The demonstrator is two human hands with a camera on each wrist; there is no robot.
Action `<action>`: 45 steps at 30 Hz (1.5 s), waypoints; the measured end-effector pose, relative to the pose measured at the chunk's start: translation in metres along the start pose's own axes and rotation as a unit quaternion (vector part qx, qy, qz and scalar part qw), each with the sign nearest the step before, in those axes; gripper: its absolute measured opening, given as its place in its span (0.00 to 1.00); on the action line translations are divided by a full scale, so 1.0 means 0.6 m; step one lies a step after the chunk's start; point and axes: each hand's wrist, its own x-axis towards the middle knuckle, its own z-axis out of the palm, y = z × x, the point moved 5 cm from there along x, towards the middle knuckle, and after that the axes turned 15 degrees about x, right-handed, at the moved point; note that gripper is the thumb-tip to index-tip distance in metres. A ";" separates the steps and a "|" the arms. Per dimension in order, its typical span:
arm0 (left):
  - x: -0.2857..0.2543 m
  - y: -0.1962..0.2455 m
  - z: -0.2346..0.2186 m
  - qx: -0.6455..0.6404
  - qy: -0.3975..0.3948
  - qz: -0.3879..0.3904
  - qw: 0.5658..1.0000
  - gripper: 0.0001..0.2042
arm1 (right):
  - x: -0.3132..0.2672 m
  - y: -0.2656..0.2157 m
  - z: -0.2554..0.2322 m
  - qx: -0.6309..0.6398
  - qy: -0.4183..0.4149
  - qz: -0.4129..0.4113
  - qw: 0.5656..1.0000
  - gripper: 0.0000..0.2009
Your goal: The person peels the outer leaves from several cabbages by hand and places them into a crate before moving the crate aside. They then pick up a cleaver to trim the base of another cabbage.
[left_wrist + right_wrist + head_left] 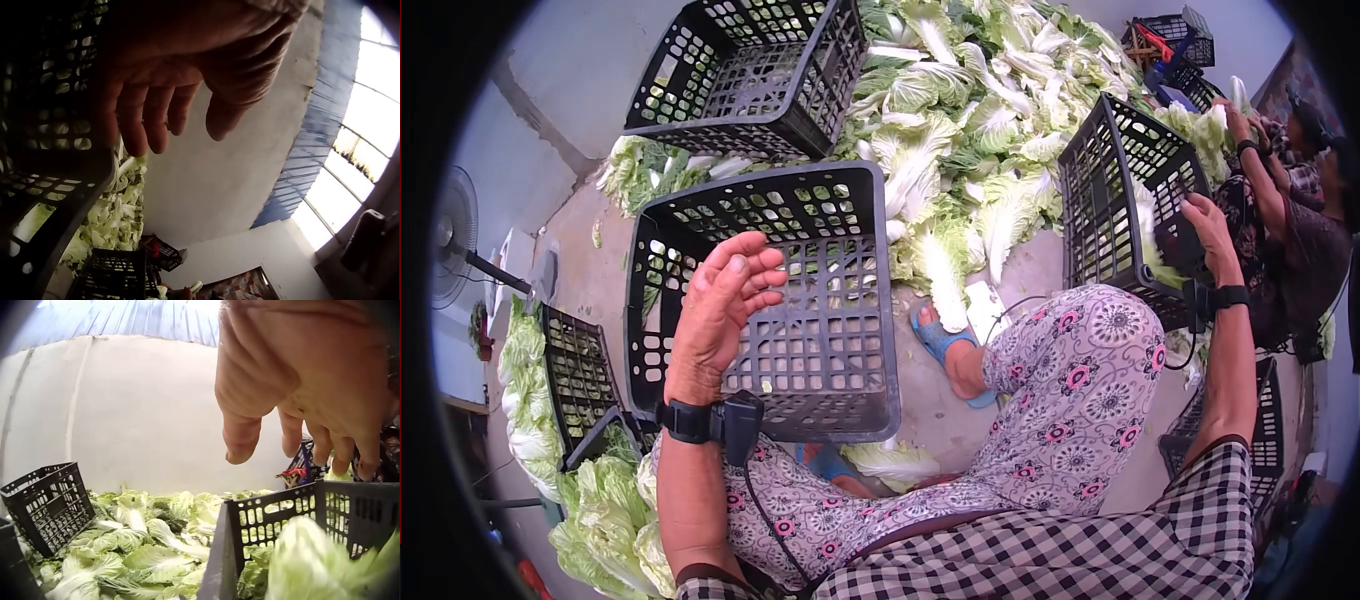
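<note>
My left hand (725, 300) (184, 119) is raised, palm up and fingers relaxed, over an empty black plastic crate (800, 330) (37, 187) tilted in front of my knees; it holds nothing. My right hand (1208, 232) (294, 428) hovers at the far rim of a second black crate (1105, 215) (262, 519) on the right, fingers hanging loosely and holding nothing. A pale green napa cabbage (1146, 225) (306, 562) lies inside that crate. Behind both crates spreads a large pile of napa cabbages (960, 130) (137, 544).
A third empty crate (750, 70) (47, 503) lies tipped at the back left. More cabbages (600, 510) and a crate (580, 380) sit at my left. Another person (1300, 210) works at the right. My sandalled foot (945, 345) rests on the concrete floor. A fan (450, 245) stands far left.
</note>
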 end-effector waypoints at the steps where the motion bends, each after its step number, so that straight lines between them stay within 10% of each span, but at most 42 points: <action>1: 0.000 -0.001 -0.003 0.000 0.003 -0.002 1.000 0.23 | -0.018 -0.032 0.028 -0.009 -0.022 -0.001 1.000 0.29; 16: -0.214 0.111 -0.254 0.066 0.199 0.085 0.974 0.22 | -0.078 -0.305 0.307 -0.001 -0.258 -0.212 0.943 0.24; 24: -0.349 0.022 -0.307 0.047 0.294 0.003 0.955 0.20 | -0.094 -0.427 0.380 0.024 -0.295 -0.306 0.905 0.29; 38: -0.415 -0.295 -0.321 -0.128 0.198 -0.221 0.946 0.15 | -0.144 -0.213 0.537 0.070 -0.397 -0.035 0.914 0.31; 45: -0.349 -0.253 -0.236 -0.164 0.248 -0.272 0.915 0.25 | -0.239 -0.166 0.705 0.123 -0.529 0.116 0.832 0.37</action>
